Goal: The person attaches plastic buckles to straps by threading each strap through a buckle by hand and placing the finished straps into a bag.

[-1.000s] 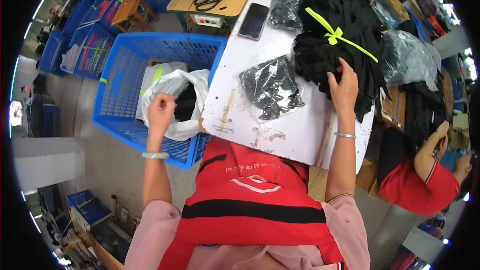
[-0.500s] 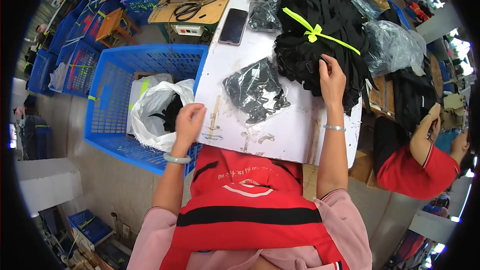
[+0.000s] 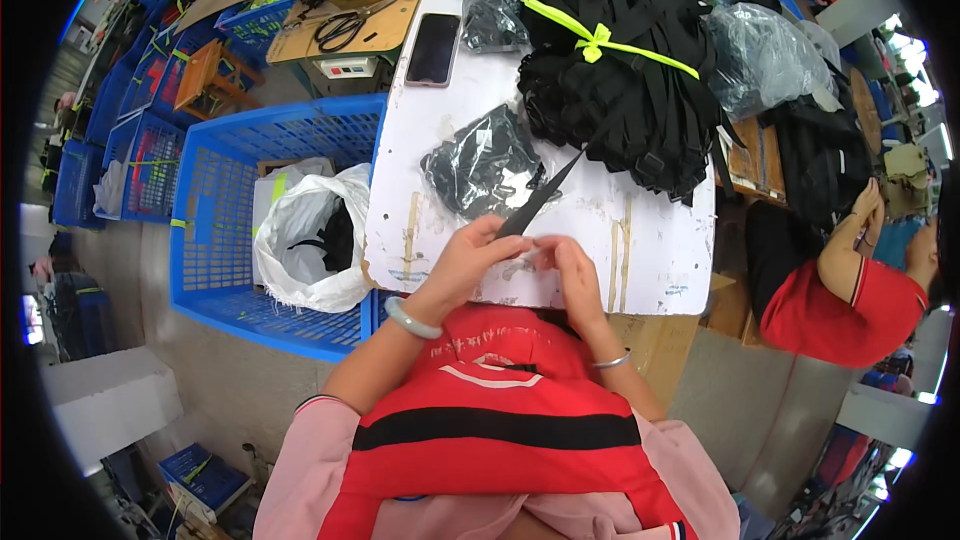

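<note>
A black webbing strap (image 3: 540, 198) runs from the big black strap bundle (image 3: 620, 105) down to the table's near edge. My left hand (image 3: 462, 262) is closed on its end, thumb against fingers. Beside it, my right hand (image 3: 578, 278) has its fingertips pinched together close to the left fingertips; whatever they hold is too small to make out. A bright yellow-green tie (image 3: 593, 43) is knotted round the bundle. Just beyond my hands lies a clear plastic bag (image 3: 485, 162) of small black parts.
On the white table (image 3: 660, 250) are a phone (image 3: 433, 50) and another small bag of black parts (image 3: 495, 18). A blue crate (image 3: 215, 200) at the left holds an open white sack (image 3: 345, 275). Scissors (image 3: 345, 28) lie on a side board. Another person (image 3: 835, 290) sits at the right.
My right hand has come from the bundle to the table's near edge, and a strap now stretches there. My left hand has moved right from beside the crate and gripped the strap.
</note>
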`<state>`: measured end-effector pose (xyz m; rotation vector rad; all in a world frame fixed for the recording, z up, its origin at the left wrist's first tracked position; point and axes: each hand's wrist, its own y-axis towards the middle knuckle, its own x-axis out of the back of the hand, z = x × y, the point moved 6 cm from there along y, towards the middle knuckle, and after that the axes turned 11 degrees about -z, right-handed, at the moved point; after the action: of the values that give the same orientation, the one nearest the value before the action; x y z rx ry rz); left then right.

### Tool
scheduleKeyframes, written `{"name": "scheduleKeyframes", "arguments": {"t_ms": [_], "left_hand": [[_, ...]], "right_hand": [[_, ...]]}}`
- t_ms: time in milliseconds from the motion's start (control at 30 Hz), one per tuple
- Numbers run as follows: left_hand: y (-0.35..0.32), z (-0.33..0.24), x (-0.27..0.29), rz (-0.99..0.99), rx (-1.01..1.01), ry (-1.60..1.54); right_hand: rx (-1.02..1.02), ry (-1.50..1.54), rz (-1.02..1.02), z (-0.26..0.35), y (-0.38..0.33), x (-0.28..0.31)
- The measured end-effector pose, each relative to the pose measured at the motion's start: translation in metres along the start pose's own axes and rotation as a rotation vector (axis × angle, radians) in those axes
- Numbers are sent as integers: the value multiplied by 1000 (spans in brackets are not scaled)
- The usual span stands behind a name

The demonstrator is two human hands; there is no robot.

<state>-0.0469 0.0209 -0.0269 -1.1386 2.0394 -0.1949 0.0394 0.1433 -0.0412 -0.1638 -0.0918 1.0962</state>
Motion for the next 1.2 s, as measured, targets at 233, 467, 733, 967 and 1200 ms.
{"name": "scheduleKeyframes", "arguments": {"t_ms": [233, 467, 733, 967, 1200], "left_hand": [[-60, 1, 67, -114, 120, 378], [-86, -26, 145, -482, -137, -232], [5, -58, 61, -439, -260, -315], [46, -20, -27, 32, -800, 1459], [67, -31, -17, -168, -808, 1708]], "right_hand": [[104, 764, 271, 97, 41, 6], [437, 711, -527, 141, 46, 91], [-55, 5, -383, 15, 21, 79], [3, -336, -242, -2, 17, 54], [-26, -389, -187, -1, 28, 51]]}}
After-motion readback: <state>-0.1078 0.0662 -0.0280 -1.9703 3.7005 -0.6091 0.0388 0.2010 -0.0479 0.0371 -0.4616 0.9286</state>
